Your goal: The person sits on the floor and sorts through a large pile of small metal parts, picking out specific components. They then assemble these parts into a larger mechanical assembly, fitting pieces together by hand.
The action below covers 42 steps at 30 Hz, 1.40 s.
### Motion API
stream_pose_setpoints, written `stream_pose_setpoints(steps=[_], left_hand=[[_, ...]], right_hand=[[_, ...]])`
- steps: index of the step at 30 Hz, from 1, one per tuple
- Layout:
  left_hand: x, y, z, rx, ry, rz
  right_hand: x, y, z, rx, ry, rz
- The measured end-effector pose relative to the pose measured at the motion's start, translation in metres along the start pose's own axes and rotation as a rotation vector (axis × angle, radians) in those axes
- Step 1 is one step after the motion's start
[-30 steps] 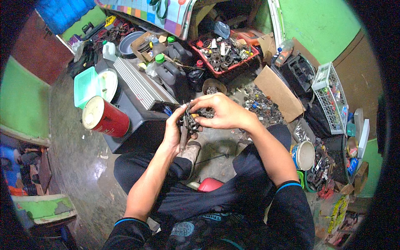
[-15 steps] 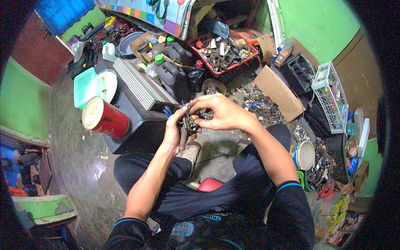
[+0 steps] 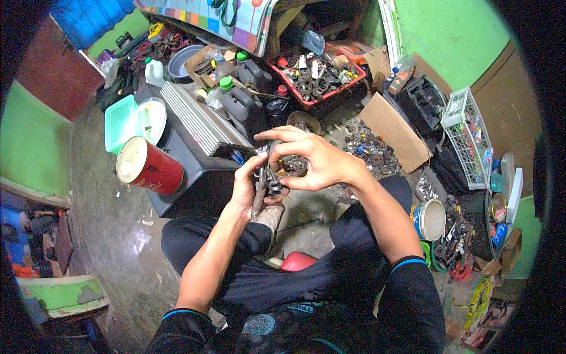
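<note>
One metal mechanism [image 3: 273, 184] | spring [image 3: 258, 202] axis bodyward | left hand [image 3: 242, 187] grasping | right hand [image 3: 322, 160] hold unclear

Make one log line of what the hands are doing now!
left grip: holds dark metal part with spring | right grip: curled beside it, contact unclear | nearby: red can, black box

Workshop, with crate [image 3: 336, 91] of parts [image 3: 315, 75]

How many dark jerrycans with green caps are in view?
2: the nearer jerrycan beside the ribbed metal panel, and the farther jerrycan just beyond the first. Others may be hidden.
</note>
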State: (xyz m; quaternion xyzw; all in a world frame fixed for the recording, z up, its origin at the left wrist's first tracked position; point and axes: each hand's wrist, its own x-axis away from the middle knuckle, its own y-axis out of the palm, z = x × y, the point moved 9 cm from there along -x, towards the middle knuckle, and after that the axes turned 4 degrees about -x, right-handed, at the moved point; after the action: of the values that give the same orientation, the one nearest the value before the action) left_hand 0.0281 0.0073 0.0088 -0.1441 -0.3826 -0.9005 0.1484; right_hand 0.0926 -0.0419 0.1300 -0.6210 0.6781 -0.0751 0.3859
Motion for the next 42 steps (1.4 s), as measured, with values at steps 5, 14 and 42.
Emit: stream_pose_setpoints(steps=[5, 14, 42], left_hand=[[0.006, 0.009, 0.001, -0.005, -0.005, 0.109], [0.000, 0.003, -0.005, -0.037, -0.028, 0.076], [0.008, -0.020, -0.002, -0.202, -0.059, 0.148]], right_hand=[[0.005, 0.003, 0.001, -0.065, -0.020, -0.133], [0.006, 0.011, 0.002, 0.090, 0.066, -0.223], [0.005, -0.020, -0.008, -0.059, 0.023, -0.030]])
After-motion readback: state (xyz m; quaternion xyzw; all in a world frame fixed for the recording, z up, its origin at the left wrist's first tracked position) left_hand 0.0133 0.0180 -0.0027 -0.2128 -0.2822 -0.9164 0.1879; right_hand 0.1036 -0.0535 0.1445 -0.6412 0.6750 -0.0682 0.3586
